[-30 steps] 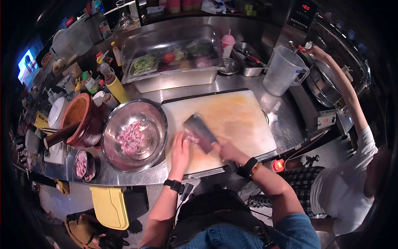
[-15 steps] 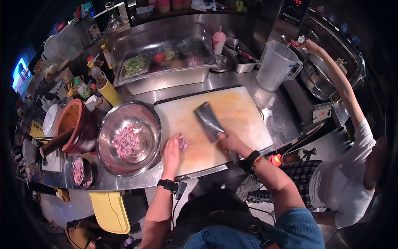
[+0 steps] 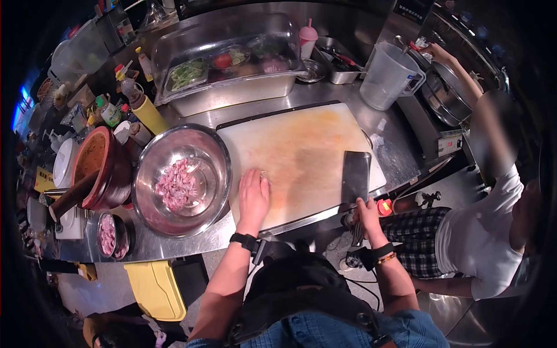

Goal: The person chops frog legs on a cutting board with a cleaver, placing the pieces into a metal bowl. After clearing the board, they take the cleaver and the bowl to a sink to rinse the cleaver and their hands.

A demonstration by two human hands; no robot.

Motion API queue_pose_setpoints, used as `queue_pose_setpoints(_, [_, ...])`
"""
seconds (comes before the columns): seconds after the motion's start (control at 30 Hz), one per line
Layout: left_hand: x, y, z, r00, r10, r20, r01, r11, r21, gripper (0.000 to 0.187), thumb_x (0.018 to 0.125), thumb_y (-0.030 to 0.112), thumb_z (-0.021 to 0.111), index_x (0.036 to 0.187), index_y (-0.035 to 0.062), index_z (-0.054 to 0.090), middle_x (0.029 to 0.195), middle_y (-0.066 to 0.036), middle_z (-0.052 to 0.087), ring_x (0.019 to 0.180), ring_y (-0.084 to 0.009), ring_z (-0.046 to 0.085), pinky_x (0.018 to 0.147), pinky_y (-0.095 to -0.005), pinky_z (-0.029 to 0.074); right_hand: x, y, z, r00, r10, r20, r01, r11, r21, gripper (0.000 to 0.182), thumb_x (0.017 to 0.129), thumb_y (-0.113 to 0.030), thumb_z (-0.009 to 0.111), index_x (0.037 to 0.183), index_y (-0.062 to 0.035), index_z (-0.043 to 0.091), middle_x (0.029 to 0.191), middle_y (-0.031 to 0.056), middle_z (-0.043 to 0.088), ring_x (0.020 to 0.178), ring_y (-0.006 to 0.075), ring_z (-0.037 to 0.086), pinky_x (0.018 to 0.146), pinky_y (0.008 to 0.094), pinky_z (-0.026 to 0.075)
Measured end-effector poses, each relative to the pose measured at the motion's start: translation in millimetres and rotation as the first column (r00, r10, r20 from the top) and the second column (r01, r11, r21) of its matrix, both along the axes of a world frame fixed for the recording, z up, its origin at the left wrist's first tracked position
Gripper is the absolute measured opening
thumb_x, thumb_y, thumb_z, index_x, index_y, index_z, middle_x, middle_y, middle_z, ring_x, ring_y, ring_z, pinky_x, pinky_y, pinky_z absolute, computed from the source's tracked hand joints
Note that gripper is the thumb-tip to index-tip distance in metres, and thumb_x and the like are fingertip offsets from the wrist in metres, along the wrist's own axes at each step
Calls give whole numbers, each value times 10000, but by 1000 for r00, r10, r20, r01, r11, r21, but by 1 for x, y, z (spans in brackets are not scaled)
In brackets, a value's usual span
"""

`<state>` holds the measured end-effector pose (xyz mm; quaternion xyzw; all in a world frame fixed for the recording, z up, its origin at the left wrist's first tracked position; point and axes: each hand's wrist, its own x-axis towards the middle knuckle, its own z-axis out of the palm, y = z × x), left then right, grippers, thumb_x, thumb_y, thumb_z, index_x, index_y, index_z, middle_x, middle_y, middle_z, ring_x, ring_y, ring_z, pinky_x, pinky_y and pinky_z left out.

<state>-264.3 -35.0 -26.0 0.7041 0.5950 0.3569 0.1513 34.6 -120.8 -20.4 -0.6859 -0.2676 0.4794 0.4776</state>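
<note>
My right hand (image 3: 366, 216) grips the handle of a cleaver (image 3: 355, 177), whose broad dark blade lies over the right front part of the white cutting board (image 3: 313, 130). On the board's left side, my left hand (image 3: 254, 194) rests palm down with its fingers stretched out. A few pale scraps show by its fingertips; whatever lies under the palm is hidden. Just left of that hand stands a large steel bowl (image 3: 139, 185) with sliced purple-and-white pieces (image 3: 177, 185), which look like shallot or onion.
Left of the bowl are a clay mortar (image 3: 119, 185) with a pestle (image 3: 75, 197) and a small bowl of pink pieces (image 3: 107, 235). Behind the board sit a lidded steel pan (image 3: 232, 95) and a plastic jug (image 3: 383, 78). A co-worker (image 3: 476, 243) stands at right, one arm reaching past the jug.
My right hand has carried the cleaver right and toward me, to the board's edge. My left hand has moved slightly right, over where the sliced pieces lay; they are now hidden.
</note>
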Motion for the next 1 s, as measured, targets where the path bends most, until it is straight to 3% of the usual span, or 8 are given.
queue_pose_setpoints(0.13, [10, -10, -4, 998, 24, 62, -21, 999, -43, 414, 909, 195, 431, 1235, -61, 433, 1259, -250, 463, 1224, -388, 387, 1061, -457, 257, -67, 10, -19, 912, 320, 257, -314, 947, -62, 157, 925, -210, 496, 951, -58, 467, 573, -18, 460, 438, 81, 437, 392, 250, 378])
queue_pose_setpoints(0.27, [22, -8, -6, 993, 54, 103, -55, 998, 9, 459, 914, 198, 422, 1278, -79, 385, 1307, -277, 402, 1259, -391, 345, 1072, -449, 241, -157, 29, 0, 832, 548, 87, -549, 836, -15, 268, 931, -245, 472, 1073, -18, 447, 596, 23, 489, 432, 113, 482, 373, 271, 418])
queue_pose_setpoints(0.4, [21, -14, -1, 984, 2, 176, 3, 1000, -25, 481, 918, 202, 415, 1295, -91, 358, 1341, -292, 352, 1283, -399, 308, 1078, -443, 233, -171, 16, 8, 846, 494, -200, -487, 869, 86, 163, 918, -189, 465, 935, -29, 444, 586, 25, 472, 399, 118, 471, 380, 265, 417])
queue_pose_setpoints(0.7, [-43, -13, 114, 934, 71, 350, -160, 959, 234, 472, 952, 247, 363, 1343, -18, 346, 1398, -225, 321, 1316, -344, 279, 1092, -396, 197, -227, 25, 117, 742, 664, 92, -663, 705, 252, 250, 925, -261, 465, 1039, -42, 424, 573, 23, 459, 429, 98, 459, 383, 263, 373])
queue_pose_setpoints(0.73, [-58, -8, 115, 925, 79, 373, -188, 945, 267, 460, 956, 249, 360, 1348, 8, 355, 1396, -223, 324, 1316, -345, 279, 1090, -397, 200, -240, 27, 114, 732, 634, 249, -680, 661, 317, 261, 919, -250, 460, 1038, -22, 418, 679, 115, 514, 526, 206, 523, 471, 328, 417])
queue_pose_setpoints(0.8, [-95, -4, 105, 970, 180, 165, -223, 929, 294, 433, 962, 243, 357, 1354, 60, 371, 1390, -217, 335, 1314, -350, 279, 1087, -404, 200, -262, 33, 99, 714, 512, 477, -696, 592, 406, 277, 908, -230, 458, 1032, 15, 416, 905, 283, 554, 810, 415, 561, 690, 435, 451])
queue_pose_setpoints(0.87, [-140, 9, 74, 964, 242, 106, -260, 939, 225, 419, 967, 247, 342, 1355, 94, 382, 1414, -222, 296, 1327, -361, 252, 1089, -412, 189, -262, 26, 114, 706, 571, 419, -706, 613, 354, 287, 892, -208, 450, 1024, 46, 429, 946, 312, 538, 943, 477, 500, 796, 476, 409])
queue_pose_setpoints(1.0, [-150, -7, 78, 752, 511, -416, -588, 805, -73, 422, 964, 304, 356, 1342, 130, 422, 1453, -169, 263, 1355, -360, 194, 1083, -468, 176, -246, 39, 82, 813, 500, 299, -583, 691, 428, 288, 909, -241, 465, 1032, 18, 433, 772, 197, 570, 656, 330, 571, 573, 399, 463])
